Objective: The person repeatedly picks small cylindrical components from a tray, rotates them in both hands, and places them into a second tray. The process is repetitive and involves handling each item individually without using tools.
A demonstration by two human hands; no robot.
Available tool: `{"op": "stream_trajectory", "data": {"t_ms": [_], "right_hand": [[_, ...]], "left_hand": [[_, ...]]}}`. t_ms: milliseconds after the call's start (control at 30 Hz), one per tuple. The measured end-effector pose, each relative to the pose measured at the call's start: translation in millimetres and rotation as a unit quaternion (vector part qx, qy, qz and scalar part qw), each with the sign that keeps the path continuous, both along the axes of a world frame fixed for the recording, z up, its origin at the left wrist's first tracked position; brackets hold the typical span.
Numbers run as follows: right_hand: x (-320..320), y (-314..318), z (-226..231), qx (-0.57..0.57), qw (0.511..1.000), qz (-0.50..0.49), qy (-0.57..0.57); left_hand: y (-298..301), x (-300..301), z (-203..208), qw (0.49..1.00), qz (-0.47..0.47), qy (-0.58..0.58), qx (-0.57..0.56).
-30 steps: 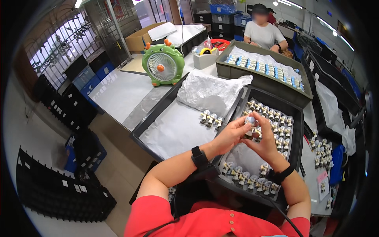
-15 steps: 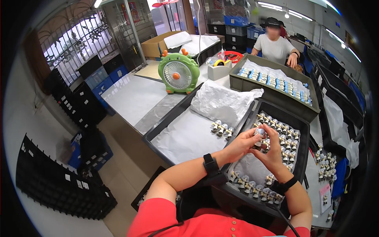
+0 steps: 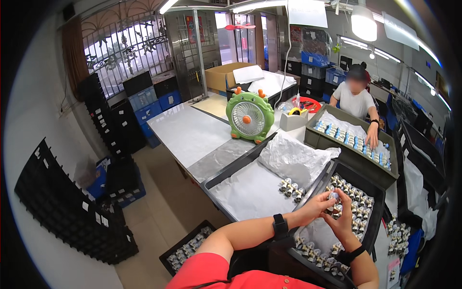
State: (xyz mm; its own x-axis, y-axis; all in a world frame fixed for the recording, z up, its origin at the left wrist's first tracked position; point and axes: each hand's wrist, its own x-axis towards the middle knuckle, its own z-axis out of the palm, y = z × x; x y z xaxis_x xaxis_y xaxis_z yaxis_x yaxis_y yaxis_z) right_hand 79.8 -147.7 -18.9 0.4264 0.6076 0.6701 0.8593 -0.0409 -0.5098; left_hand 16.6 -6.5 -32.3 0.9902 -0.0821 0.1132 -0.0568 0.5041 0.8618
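A small figurine (image 3: pixel 332 196) with a pale, rounded top is held between my two hands, over a black tray (image 3: pixel 379 208) of similar figurines. My left hand (image 3: pixel 314 210) pinches it from the left. My right hand (image 3: pixel 343 220) closes on it from the right with thumb and fingers. Fingers cover most of the figurine, so its lower part is hidden. Rows of figurines (image 3: pixel 360 196) fill the tray's far and right side, and more lie along its near end. Left of it, a paper-lined black tray (image 3: pixel 210 185) holds a small group of figurines (image 3: pixel 291 189).
Crumpled white sheeting (image 3: pixel 296 156) covers the left tray's far end. Beyond stand a green fan (image 3: pixel 250 115) and a tape dispenser (image 3: pixel 293 120). A co-worker (image 3: pixel 356 98) reaches into an olive tray (image 3: pixel 346 161) of blue-and-white pieces. More figurines (image 3: pixel 398 238) lie at right; another tray (image 3: pixel 166 260) sits low.
My view has tilted upward, so the scene sits lower and further right. The co-worker's hand has come down into the olive tray. My hands still hold the figurine.
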Motion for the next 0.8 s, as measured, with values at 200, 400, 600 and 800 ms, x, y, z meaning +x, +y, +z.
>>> {"op": "stream_trajectory", "data": {"t_ms": [200, 400, 600, 800], "right_hand": [[1.1, 0.2, 1.0, 0.001, 1.0, 0.011, 0.014], [2.3, -1.2, 5.6, 0.001, 1.0, 0.016, 0.007], [2.7, 2.8, 6.9, -0.003, 0.999, 0.031, 0.009], [0.9, -2.8, 1.4, 0.014, 0.999, 0.024, 0.042]], "left_hand": [[-1.8, -2.7, 4.5, 1.0, 0.0, -0.003, -0.007], [-1.5, -6.5, 10.7, 1.0, -0.007, 0.007, -0.012], [2.0, -11.8, 17.6, 1.0, -0.001, 0.005, -0.006], [-3.8, -8.0, 17.4, 1.0, -0.011, 0.002, -0.014]]}}
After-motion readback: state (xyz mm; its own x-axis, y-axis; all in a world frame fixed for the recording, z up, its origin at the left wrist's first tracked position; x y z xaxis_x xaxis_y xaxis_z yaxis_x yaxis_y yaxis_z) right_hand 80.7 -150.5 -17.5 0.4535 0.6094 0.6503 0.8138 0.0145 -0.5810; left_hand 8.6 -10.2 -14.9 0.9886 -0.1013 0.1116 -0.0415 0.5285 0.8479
